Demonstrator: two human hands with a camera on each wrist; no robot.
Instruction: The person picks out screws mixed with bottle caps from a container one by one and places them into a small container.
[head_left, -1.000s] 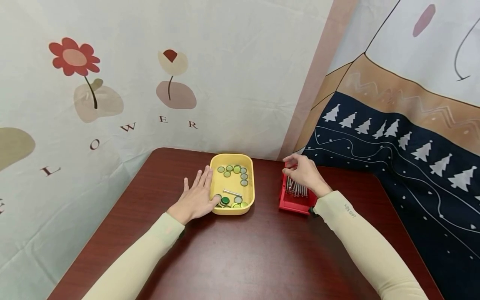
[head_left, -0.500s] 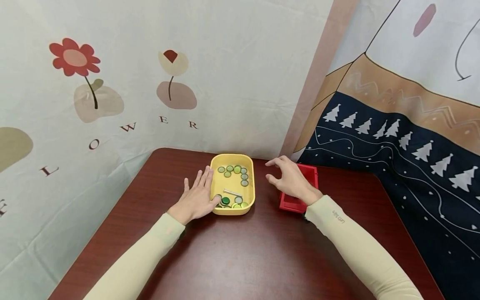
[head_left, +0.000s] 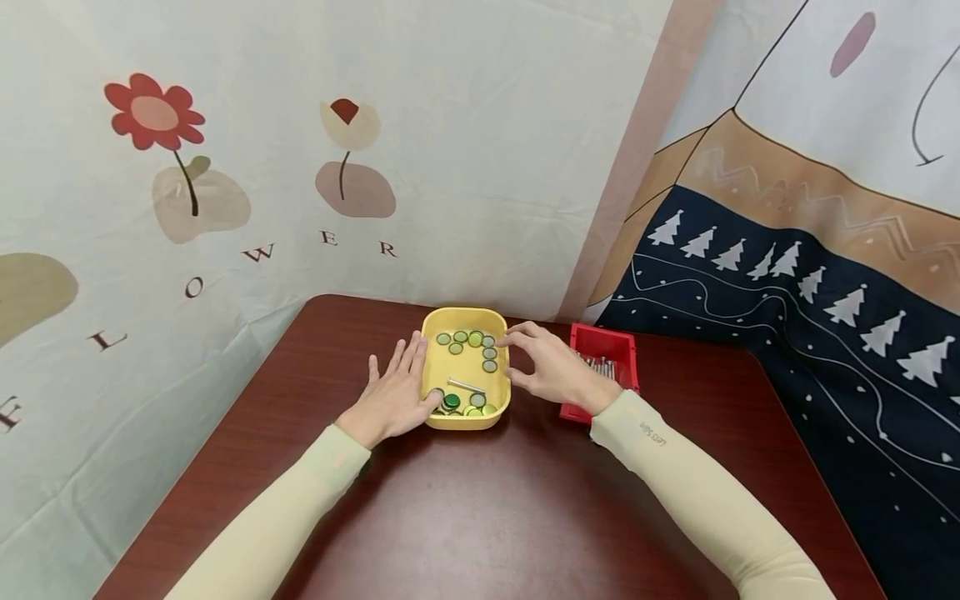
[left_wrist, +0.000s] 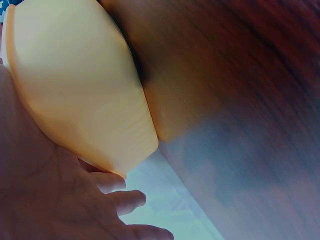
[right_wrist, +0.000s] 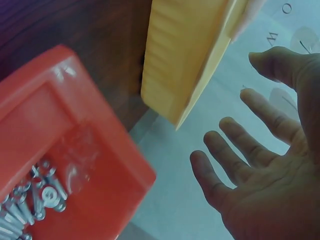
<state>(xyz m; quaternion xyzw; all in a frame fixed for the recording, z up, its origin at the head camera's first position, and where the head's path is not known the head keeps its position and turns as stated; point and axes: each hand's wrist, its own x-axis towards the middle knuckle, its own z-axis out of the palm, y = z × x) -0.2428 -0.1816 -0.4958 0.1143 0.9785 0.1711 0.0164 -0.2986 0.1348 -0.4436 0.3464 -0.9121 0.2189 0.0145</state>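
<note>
A yellow tray (head_left: pixel 465 367) on the table holds several round bottle caps, some showing green like this cap (head_left: pixel 452 402), along with a single metal bolt (head_left: pixel 467 385). My left hand (head_left: pixel 390 392) rests along the tray's left rim with straight, spread fingers. At the right rim is my right hand (head_left: pixel 551 367), its fingers relaxed and parted with nothing between them; the palm (right_wrist: pixel 280 190) also shows bare in the right wrist view. Behind that hand stands a red bin (head_left: pixel 603 342), where several metal bolts (right_wrist: pixel 30 200) lie in a heap.
Everything stands on a dark reddish-brown table (head_left: pixel 450 517). Its far edge meets a pale hanging cloth (head_left: pixel 487 167) with printed flowers. To the right hangs a dark blue cloth (head_left: pixel 750 308) with white trees.
My right hand has moved left from over the red bin to the yellow tray's right rim, uncovering part of the bolts. My left hand has stayed in place.
</note>
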